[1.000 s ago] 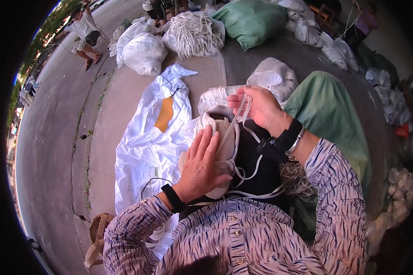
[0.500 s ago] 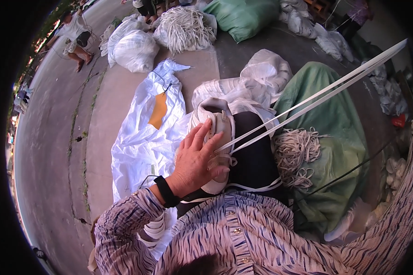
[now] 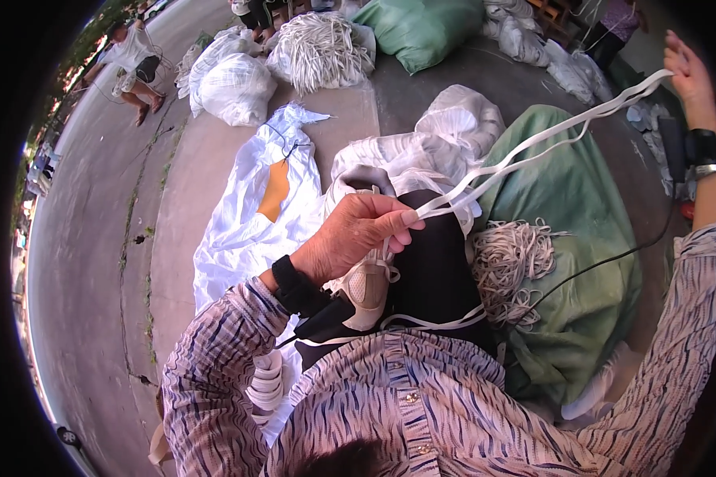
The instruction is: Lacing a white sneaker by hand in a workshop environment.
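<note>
A pale beige and white sneaker [image 3: 364, 292] rests on my lap, toe towards me, partly covered by my left hand [image 3: 356, 232]. That hand is closed, thumb and finger pinching a white shoelace [image 3: 525, 151] just right of the shoe. From the pinch, two strands of the lace run up to the far right. Out there my right hand [image 3: 692, 83], arm stretched, holds the other end in its fingers. The strands hang a little wavy between the hands. Another white lace lies across my dark-trousered lap near the waist.
Tangled laces [image 3: 517, 258] lie on a green sack [image 3: 589, 294] to my right. A white plastic sheet [image 3: 247, 238] spreads at left, with white bags [image 3: 453, 131] ahead. Stuffed bags [image 3: 235, 87] and a lace pile [image 3: 318, 52] stand farther off. A person [image 3: 135, 63] is at far left.
My left hand has gone from lying spread over the shoe to pinching the lace. My right hand has come into view at upper right, and the taut strands have slackened.
</note>
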### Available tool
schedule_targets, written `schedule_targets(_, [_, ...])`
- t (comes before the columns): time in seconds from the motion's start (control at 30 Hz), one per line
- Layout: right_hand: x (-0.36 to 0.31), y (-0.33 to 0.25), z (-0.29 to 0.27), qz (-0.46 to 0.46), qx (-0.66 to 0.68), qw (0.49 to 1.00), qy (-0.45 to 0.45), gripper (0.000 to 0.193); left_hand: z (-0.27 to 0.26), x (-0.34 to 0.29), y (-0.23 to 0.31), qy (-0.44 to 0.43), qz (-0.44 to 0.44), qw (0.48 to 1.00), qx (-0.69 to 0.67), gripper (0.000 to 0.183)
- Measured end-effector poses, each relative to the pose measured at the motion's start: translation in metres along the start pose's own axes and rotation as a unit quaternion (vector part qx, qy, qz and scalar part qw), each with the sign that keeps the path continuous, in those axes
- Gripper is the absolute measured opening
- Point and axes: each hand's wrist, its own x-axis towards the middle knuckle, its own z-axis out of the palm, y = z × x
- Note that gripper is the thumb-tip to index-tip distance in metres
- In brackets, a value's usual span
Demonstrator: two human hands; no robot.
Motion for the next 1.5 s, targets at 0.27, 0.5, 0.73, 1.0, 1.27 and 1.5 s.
schedule_targets(0.27, [-0.221,0.22,0.082,0.279,-0.188,0.715,-0.613,0.019,0.008,0.004,-0.002,0.003,0.048,0.97,0.236,0.022])
schedule_targets(0.5, [-0.234,0.252,0.061,0.552,-0.091,0.746,-0.36,0.021,0.001,-0.062,-0.029,0.181,0.068,0.76,0.62,0.033])
schedule_targets(0.73, [-0.282,0.28,0.072,0.498,-0.206,0.722,-0.434,0.023,-0.009,-0.069,-0.049,0.198,0.082,0.739,0.639,0.014])
schedule_targets(1.0, [-0.28,0.279,0.069,0.5,-0.216,0.714,-0.44,0.021,-0.014,-0.075,-0.039,0.185,0.037,0.923,0.336,0.021])
schedule_targets(1.27, [-0.275,0.266,0.079,0.356,-0.405,0.669,-0.512,0.017,-0.013,-0.068,-0.032,0.154,0.01,0.985,0.075,0.035])
schedule_targets(1.5, [-0.276,0.263,0.079,0.348,-0.402,0.681,-0.504,0.022,-0.008,-0.083,-0.048,0.21,0.113,0.804,0.545,0.034])
